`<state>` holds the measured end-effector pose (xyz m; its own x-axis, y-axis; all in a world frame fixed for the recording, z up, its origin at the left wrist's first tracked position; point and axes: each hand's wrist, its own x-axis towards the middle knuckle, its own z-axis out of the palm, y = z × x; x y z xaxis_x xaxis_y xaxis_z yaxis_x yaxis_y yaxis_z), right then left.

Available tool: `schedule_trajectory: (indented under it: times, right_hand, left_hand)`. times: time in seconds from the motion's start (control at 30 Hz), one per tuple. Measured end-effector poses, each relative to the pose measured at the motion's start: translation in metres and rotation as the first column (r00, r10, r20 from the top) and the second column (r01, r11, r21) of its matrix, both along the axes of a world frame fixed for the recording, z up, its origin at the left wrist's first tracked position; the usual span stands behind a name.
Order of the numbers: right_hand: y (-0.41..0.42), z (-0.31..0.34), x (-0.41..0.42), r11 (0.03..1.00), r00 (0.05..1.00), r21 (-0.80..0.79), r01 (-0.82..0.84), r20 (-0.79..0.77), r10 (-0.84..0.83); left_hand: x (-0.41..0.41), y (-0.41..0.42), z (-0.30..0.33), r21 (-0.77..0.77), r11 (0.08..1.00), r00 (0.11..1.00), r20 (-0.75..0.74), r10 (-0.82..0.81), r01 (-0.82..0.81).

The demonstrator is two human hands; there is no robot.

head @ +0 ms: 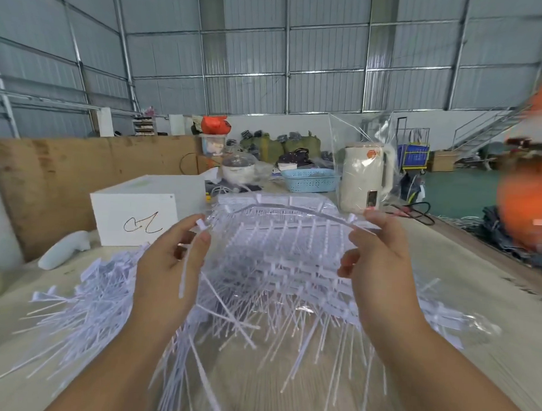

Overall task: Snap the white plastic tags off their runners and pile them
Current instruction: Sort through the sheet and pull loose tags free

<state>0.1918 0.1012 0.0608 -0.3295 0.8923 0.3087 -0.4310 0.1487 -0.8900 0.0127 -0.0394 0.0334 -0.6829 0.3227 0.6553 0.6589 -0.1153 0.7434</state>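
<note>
Between my raised hands arches a thin white runner [294,210], bent upward over the table. My right hand [376,259] pinches its right end. My left hand [171,263] grips a single white tag [184,270] that hangs down from my fingers, its head near my thumb. Below the hands lies a stack of white tag sheets still on their runners [276,264]. A loose pile of snapped-off tags [88,303] spreads across the table to the left and front.
A white box [139,212] with a scribble stands behind the left pile, a white handheld object [64,249] beside it. Further back are a cream kettle in plastic wrap [364,178], a blue basket [309,179] and a brown board [63,171] along the table's left side.
</note>
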Motion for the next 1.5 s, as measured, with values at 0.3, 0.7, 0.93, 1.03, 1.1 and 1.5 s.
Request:
schedule_trajectory:
  times: [0.3, 0.7, 0.93, 1.03, 1.1, 1.5]
  right_hand:
    - [0.0, -0.003, 0.007, 0.979, 0.964, 0.13, 0.159, 0.195, -0.183]
    - [0.0, -0.002, 0.002, 0.338, 0.538, 0.941, -0.031, 0.301, -0.788]
    - [-0.011, 0.01, 0.016, 0.164, 0.539, 0.947, -0.275, 0.294, -0.79]
    - [-0.004, 0.008, 0.016, 0.194, 0.402, 0.868, -0.458, 0.397, -0.825]
    - [0.0, 0.007, 0.015, 0.239, 0.369, 0.797, -0.555, 0.494, -0.787]
    - [-0.018, -0.02, -0.003, 0.531, 0.681, 0.639, -0.556, 0.717, -0.149]
  left_hand:
    - [-0.002, 0.001, -0.002, -0.23, 0.968, 0.973, -0.179, -0.143, 0.1]
    - [0.013, 0.007, -0.011, -0.386, 0.917, 0.912, -0.329, -0.243, 0.105]
    - [0.018, 0.011, -0.015, -0.453, 0.891, 0.836, -0.503, -0.22, -0.038]
    - [0.024, 0.013, -0.016, -0.461, 0.886, 0.814, -0.534, -0.229, -0.054]
    - [0.026, 0.014, -0.017, -0.465, 0.883, 0.814, -0.538, -0.22, -0.069]
    - [0.036, 0.017, -0.014, -0.335, 0.938, 0.862, -0.447, -0.238, 0.086]
